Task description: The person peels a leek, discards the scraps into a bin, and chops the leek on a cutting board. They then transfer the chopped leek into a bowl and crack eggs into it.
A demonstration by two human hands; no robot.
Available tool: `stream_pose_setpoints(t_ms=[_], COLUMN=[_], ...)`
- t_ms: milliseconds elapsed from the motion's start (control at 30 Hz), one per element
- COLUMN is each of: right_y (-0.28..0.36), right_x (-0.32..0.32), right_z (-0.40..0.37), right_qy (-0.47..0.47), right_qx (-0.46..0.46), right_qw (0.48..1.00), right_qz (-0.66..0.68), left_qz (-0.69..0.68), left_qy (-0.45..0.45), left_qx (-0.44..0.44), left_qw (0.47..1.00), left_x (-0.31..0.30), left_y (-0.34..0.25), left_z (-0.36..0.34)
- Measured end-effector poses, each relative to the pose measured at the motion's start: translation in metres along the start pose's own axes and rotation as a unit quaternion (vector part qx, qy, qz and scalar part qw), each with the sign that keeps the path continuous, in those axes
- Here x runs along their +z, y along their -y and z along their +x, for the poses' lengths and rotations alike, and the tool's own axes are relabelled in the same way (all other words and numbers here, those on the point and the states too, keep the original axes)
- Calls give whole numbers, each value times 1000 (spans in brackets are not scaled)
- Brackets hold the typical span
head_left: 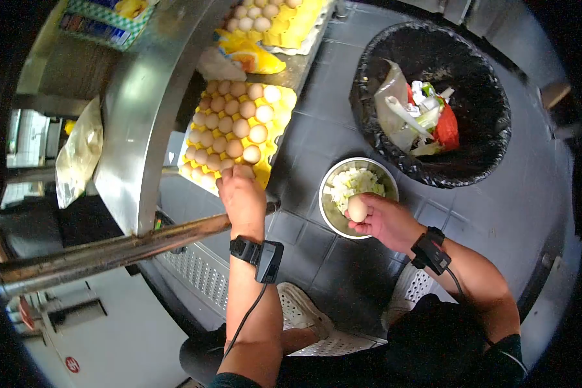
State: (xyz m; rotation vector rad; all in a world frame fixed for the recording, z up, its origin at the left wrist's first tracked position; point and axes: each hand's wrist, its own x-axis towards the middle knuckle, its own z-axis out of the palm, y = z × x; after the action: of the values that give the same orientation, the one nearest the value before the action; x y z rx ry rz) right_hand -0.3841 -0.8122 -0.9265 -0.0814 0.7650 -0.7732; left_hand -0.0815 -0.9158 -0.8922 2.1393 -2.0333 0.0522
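Observation:
My right hand (393, 225) holds a brown egg (357, 209) above a metal bowl (326, 211) on the floor. Chopped pale green and white vegetable pieces (350, 184) fill part of the bowl. My left hand (240, 194) is at the near edge of a yellow egg tray (280, 116), its fingers curled around an egg (244, 171) that is partly covered by them. Rows of brown eggs (218, 123) sit in the tray's hollows. Both wrists carry a black strapped device with a cable.
A black-lined bin (361, 123) with scraps and wrappers stands beyond the bowl. Another egg tray (297, 29) and a yellow plastic bag (255, 58) lie farther along the shelf. A steel counter (132, 142) and a rail (142, 249) are on the left.

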Motion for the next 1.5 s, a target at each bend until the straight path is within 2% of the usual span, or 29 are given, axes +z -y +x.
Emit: stream_pose_setpoints(t_ms=[67,100,267,333,400,433,500,567,600,667,700,733,767,800,867,900,967,1000,1033,1067,1100,1133,1167,1200,1300,1367,1400,1467,1500], right_y=[-5,-7,-5,-1,0,-3,0,1,0,-5,-5,0,0,0,0,3,8,9,13,15,16,19,28,34,37,26,28,37,38], right_x=[-9,-15,-15,-11,-9,-9,-5,-6,-7,-11,-12,-14,-15,-18,-23,-16,-20,-22,-20,-19,-19,-18,-12,-7,-5,-18,-14,-7,-3], right_z=[4,5,7,6,7,10,10,11,12,13,11,11,8,7,8,4,5,5,3,3,4,4,-4,-9,-11,-1,-2,-5,-6], right_qy=[-7,-6,-22,-47,-51,-58,-62,-58,-49,-39,-42,-45,-55,-57,-37,-49,-7,31,24,22,19,18,31,31,50,13,16,13,11], right_qx=[-4,0,-13,0,-20,-30,-29,-29,-28,-25,-31,-40,-39,-38,-38,-39,-33,-23,-55,-55,-117,-176,-195,-194,-142,-268,-270,-215,-205], right_qw=[1000,1000,999,999,998,998,998,998,998,999,999,998,998,998,998,998,997,992,972,973,921,843,778,778,750,613,614,531,531], right_qz=[0,-11,22,6,21,22,13,12,13,17,7,-6,-1,0,-26,-11,-66,-119,-226,-225,-372,-509,-596,-597,-645,-743,-742,-819,-822], left_qz=[47,19,-14,-78,-80,-205,-441,-516,-429,-339,-340,-502,-639,-676,-798,-799,-852,-851,-784,-705,-582,-583,-531,-474,-461,-430,-391,-350,-335], left_qy=[14,-39,42,-40,-109,-80,-19,-23,-59,62,62,67,75,74,106,103,193,196,221,242,265,264,272,278,259,239,242,241,226], left_qx=[22,19,-5,-31,25,13,-39,-40,49,134,132,-4,-138,-183,-227,-224,-239,-239,-235,-227,-112,-113,-44,27,48,75,82,88,111], left_qw=[999,999,999,996,990,975,897,855,900,929,929,862,753,710,549,549,424,425,530,627,761,760,801,835,847,868,884,901,908], left_x=[9,0,-6,-14,-30,-35,-43,-33,-23,-14,-13,-9,-6,-3,-3,-4,-3,5,15,24,15,13,12,11,14,8,2,-2,-1], left_y=[8,-2,0,-11,-27,-41,-82,-112,-125,-146,-148,-150,-151,-147,-140,-136,-127,-122,-117,-113,-119,-122,-123,-124,-124,-125,-128,-128,-126], left_z=[1,-2,7,7,-5,-16,-49,-87,-99,-110,-114,-117,-118,-114,-107,-103,-100,-101,-102,-105,-103,-101,-100,-99,-99,-95,-92,-90,-89])
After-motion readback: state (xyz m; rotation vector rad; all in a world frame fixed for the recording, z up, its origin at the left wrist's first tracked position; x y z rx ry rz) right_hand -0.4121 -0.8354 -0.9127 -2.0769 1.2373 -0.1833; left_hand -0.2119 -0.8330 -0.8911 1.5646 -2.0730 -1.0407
